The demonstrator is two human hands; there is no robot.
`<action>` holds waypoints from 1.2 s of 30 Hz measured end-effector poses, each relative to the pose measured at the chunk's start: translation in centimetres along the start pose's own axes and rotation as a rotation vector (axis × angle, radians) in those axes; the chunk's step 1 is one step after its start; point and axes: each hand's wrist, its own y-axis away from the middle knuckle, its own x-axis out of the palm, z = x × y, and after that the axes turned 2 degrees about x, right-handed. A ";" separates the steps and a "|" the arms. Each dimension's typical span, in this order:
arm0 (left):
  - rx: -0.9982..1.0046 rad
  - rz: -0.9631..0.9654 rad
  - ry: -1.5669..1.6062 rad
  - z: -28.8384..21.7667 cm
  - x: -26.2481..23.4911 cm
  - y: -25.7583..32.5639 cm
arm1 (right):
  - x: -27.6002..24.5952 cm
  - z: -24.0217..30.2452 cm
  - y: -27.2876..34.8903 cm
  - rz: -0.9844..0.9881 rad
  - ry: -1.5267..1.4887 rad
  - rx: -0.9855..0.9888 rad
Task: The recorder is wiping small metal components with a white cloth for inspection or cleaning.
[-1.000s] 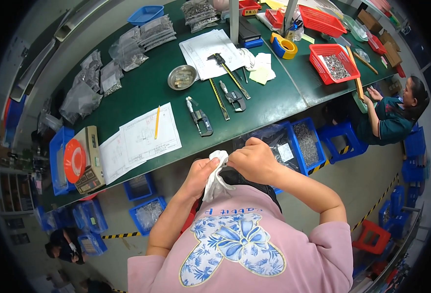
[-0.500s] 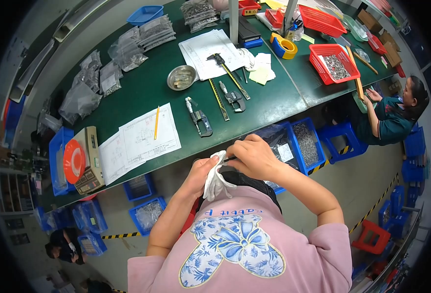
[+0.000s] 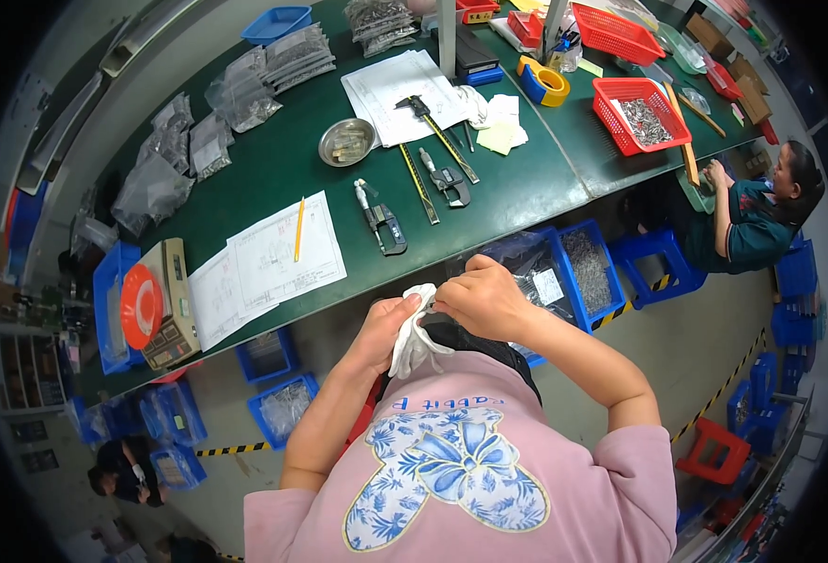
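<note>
My left hand (image 3: pixel 383 330) is closed around a white cloth glove (image 3: pixel 416 349), in front of my body at the table's near edge. The glove is bunched up, its fingers hanging down. Right beside it, my right hand (image 3: pixel 483 298) is closed with its fingertips at the glove's upper edge. What those fingertips pinch is small and mostly hidden. On the table beyond lie two micrometers (image 3: pixel 378 218) (image 3: pixel 445 178) and a caliper (image 3: pixel 437 138). A pencil (image 3: pixel 299 230) rests on printed drawings (image 3: pixel 283 249) to the left.
A scale (image 3: pixel 172 300) with a red pan stands at the left table end. Bagged metal parts (image 3: pixel 245 89) line the back. At right is a red basket (image 3: pixel 635 117) of small parts, with a co-worker (image 3: pixel 757 206) seated beyond. Blue bins (image 3: pixel 588 272) sit below the table edge.
My right fingertips have closed in on the glove, and the dark thin piece seen between them before is now mostly hidden. The co-worker's hands have come together.
</note>
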 end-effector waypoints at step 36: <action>0.547 -0.121 -0.520 0.4 0.9 2.6 | -1.3 2.5 -0.9 0.203 0.149 -0.261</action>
